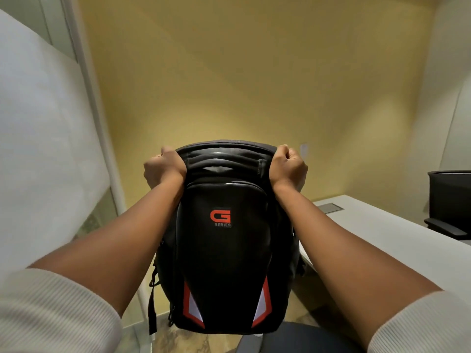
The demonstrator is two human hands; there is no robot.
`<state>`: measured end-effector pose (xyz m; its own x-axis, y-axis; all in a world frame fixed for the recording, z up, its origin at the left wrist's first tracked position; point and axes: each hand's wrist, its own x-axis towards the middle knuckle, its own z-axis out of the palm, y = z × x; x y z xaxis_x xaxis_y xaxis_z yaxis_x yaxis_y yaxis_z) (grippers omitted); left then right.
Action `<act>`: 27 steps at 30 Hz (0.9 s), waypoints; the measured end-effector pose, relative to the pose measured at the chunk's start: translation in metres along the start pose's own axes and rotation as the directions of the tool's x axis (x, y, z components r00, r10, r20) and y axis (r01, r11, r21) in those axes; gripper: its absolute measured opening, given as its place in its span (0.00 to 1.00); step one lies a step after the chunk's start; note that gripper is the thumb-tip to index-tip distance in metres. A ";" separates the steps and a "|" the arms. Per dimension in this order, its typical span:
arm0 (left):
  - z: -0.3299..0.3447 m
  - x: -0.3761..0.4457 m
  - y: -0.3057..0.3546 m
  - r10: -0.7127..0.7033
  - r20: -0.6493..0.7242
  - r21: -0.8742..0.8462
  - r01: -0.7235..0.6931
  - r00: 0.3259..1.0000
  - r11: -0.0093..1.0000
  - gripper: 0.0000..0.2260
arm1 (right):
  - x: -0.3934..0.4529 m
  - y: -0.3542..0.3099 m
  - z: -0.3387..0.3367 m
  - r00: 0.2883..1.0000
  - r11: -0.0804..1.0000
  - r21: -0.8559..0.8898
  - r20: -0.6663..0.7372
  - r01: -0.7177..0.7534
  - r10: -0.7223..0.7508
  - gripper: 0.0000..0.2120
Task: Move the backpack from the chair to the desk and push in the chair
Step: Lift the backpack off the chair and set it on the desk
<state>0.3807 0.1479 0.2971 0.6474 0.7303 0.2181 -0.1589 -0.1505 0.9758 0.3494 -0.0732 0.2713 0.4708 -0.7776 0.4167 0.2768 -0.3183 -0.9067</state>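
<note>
Only one view: head cam is sitting at the person's head, looking fwd and slightly down along both arms, w/ wide-angle bending at the edges. It's sitting very near the backpack [224,238], which is filling the centre, w/ left hand [163,168] at 11 o'clock of it and right hand [288,166] at 1 o'clock. Yellow wall [254,72] is taking the 12 o'clock half, desk [382,233] is running off at 3 o'clock, chair [293,337] is peeking in at 5 o'clock.
</note>
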 end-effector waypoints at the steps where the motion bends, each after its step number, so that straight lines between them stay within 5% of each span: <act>1: 0.013 0.008 -0.006 -0.004 0.009 0.001 0.004 1.000 1.000 0.16 | 0.006 0.007 0.009 1.000 1.000 -0.006 -0.009 -0.002 0.002 0.20; 27: 0.343 0.204 -0.104 0.046 0.383 -0.051 -0.029 0.923 0.998 0.19 | 0.141 0.137 0.243 0.900 0.985 -0.162 -0.436 -0.060 -0.017 0.20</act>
<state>0.7846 0.0842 0.2470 0.8755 0.4114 0.2534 -0.2154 -0.1371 0.9668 0.6575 -0.0945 0.2221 0.0534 -0.9306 0.3621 0.1086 -0.3550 -0.9285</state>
